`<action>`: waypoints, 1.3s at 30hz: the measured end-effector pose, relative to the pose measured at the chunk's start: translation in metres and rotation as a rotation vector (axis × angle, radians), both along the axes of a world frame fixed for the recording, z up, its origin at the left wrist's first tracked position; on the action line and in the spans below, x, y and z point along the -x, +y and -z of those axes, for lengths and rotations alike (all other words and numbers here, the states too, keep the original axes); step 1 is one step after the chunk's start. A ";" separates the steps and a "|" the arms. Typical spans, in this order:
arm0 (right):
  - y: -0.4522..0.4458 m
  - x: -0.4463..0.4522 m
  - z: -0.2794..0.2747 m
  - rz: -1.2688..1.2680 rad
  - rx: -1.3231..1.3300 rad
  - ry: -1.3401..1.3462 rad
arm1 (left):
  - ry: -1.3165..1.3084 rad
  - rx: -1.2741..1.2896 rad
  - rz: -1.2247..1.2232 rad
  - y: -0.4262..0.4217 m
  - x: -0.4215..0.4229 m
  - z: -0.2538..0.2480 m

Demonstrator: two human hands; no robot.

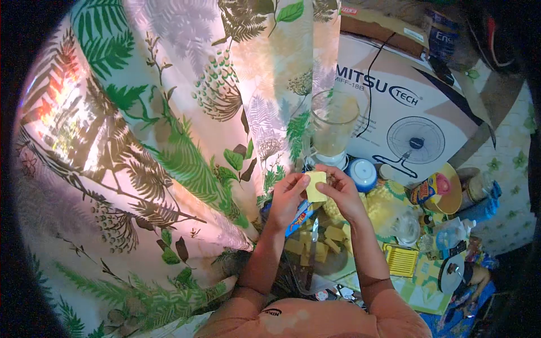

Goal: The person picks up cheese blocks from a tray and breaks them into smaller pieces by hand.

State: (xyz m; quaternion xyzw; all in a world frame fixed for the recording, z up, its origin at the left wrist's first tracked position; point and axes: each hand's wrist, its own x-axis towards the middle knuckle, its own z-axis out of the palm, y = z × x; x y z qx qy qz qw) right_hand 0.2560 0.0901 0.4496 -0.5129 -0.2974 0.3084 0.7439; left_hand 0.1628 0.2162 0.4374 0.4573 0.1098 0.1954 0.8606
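Observation:
A thin, pale yellow square slice (317, 187), which looks like cheese, is held up between my hands. My left hand (289, 196) pinches its left edge with thumb and fingers. At the right edge, the fingers and thumb of my right hand (341, 190) are closed on the same slice. Below my hands lie several similar yellow pieces (322, 252) on a surface I cannot make out well. A knife (313, 245) lies lengthwise among them. Beside my left wrist is a blue printed packet (298, 221), partly hidden by the hand.
A patterned curtain (186, 135) hangs close on the left. Behind my hands stand a clear blender jug (336, 121), a blue bowl (362, 174) and a large fan box (372, 107). On the right are a yellow bowl (452, 198), a yellow slotted rack (400, 260) and plastic containers.

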 end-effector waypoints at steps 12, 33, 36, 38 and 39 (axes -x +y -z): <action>0.004 -0.009 -0.005 -0.002 0.024 -0.021 | 0.009 0.058 0.009 0.005 -0.009 -0.006; -0.009 -0.006 -0.007 -0.118 0.000 -0.066 | -0.052 -0.260 0.147 0.004 0.005 -0.001; -0.017 -0.007 -0.012 -0.123 0.029 -0.036 | -0.055 -0.297 0.181 -0.002 0.004 -0.007; -0.022 -0.009 -0.014 -0.121 0.029 -0.018 | -0.033 -0.322 0.216 -0.002 0.002 -0.006; -0.024 -0.010 -0.014 -0.119 0.023 -0.006 | -0.031 -0.320 0.216 -0.004 0.002 -0.009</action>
